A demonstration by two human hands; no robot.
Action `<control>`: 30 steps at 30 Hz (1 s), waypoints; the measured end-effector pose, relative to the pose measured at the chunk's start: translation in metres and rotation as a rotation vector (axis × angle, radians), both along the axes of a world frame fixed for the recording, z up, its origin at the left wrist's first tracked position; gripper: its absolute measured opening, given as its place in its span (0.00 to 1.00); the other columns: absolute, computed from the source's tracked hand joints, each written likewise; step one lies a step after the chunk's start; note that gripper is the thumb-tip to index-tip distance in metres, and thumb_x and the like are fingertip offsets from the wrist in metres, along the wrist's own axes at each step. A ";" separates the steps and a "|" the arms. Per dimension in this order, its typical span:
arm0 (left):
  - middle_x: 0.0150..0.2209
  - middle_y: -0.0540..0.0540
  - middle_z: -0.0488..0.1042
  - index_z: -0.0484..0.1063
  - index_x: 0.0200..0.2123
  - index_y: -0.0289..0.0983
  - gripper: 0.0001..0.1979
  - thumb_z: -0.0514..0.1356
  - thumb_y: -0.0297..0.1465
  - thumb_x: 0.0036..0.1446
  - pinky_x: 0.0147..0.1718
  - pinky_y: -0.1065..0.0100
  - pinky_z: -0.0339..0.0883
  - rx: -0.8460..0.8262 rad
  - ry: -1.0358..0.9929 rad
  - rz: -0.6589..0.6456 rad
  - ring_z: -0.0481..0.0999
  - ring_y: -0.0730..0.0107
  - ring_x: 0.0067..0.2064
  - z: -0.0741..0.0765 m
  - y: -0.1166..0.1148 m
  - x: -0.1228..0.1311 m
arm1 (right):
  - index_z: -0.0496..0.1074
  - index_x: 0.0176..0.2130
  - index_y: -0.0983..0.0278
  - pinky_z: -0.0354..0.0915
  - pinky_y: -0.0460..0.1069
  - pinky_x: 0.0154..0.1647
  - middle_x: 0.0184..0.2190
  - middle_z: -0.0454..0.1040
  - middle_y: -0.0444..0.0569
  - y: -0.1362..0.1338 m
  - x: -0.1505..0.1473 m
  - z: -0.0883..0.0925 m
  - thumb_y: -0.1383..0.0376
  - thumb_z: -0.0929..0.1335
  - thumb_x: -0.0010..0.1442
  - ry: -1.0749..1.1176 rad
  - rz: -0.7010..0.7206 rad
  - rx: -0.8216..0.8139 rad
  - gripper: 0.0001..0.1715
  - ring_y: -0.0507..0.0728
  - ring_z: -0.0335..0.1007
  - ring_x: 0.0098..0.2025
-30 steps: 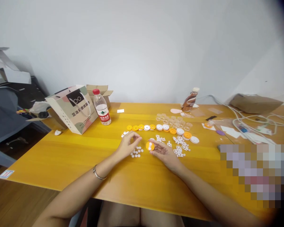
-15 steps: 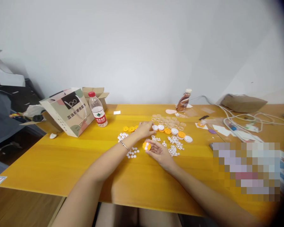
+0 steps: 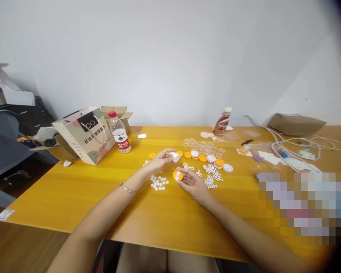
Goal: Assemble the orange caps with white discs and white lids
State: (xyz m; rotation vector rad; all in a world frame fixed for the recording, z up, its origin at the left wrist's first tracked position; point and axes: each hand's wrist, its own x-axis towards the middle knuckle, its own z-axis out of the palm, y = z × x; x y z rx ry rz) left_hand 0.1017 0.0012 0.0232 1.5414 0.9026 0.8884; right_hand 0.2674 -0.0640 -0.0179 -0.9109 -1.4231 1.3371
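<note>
My left hand [image 3: 162, 159] pinches a round white plastic cap [image 3: 174, 157] and holds it tilted above the table. Just below and to its right, my right hand [image 3: 191, 182] grips an orange round cap [image 3: 177, 175] with small white pieces inside, its hollow side facing up. Loose white discs [image 3: 159, 183] lie left of that cap. White openwork plastic pieces [image 3: 211, 174] are scattered to the right. Behind the hands runs a row of orange and white caps [image 3: 202, 159], with clear plastic rings [image 3: 204, 145] beyond it.
A water bottle [image 3: 119, 133] and a paper bag [image 3: 88, 136] stand at the left, with a cardboard box [image 3: 125, 117] behind. A brown drink bottle [image 3: 223, 122] stands at the back. White cables [image 3: 287, 151] and papers lie at the right. A pixelated patch covers the right front.
My left hand has drawn back from the cap row toward the left, now with a white cap in its fingers. My right hand stays nearly still with the orange cap.
</note>
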 end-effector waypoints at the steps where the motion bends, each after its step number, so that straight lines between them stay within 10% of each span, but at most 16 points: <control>1: 0.44 0.44 0.70 0.61 0.50 0.40 0.19 0.55 0.31 0.54 0.34 0.72 0.62 -0.079 -0.065 -0.026 0.71 0.71 0.40 0.000 -0.009 -0.010 | 0.67 0.44 0.61 0.65 0.49 0.43 0.35 0.72 0.46 0.000 0.000 -0.001 0.64 0.71 0.46 -0.005 0.000 0.001 0.23 0.52 0.69 0.37; 14: 0.44 0.44 0.70 0.69 0.45 0.36 0.17 0.61 0.33 0.50 0.45 0.67 0.62 -0.105 -0.257 -0.032 0.69 0.66 0.45 -0.020 -0.044 -0.031 | 0.67 0.43 0.60 0.66 0.48 0.40 0.33 0.72 0.46 0.004 0.000 -0.008 0.65 0.70 0.47 -0.052 -0.001 0.051 0.21 0.52 0.69 0.35; 30: 0.49 0.42 0.65 0.56 0.55 0.39 0.21 0.51 0.28 0.58 0.51 0.62 0.59 0.701 0.416 -0.060 0.64 0.66 0.51 -0.015 -0.069 -0.016 | 0.67 0.43 0.62 0.67 0.50 0.39 0.32 0.74 0.46 0.003 -0.003 -0.012 0.64 0.70 0.46 -0.088 0.009 0.089 0.22 0.53 0.70 0.34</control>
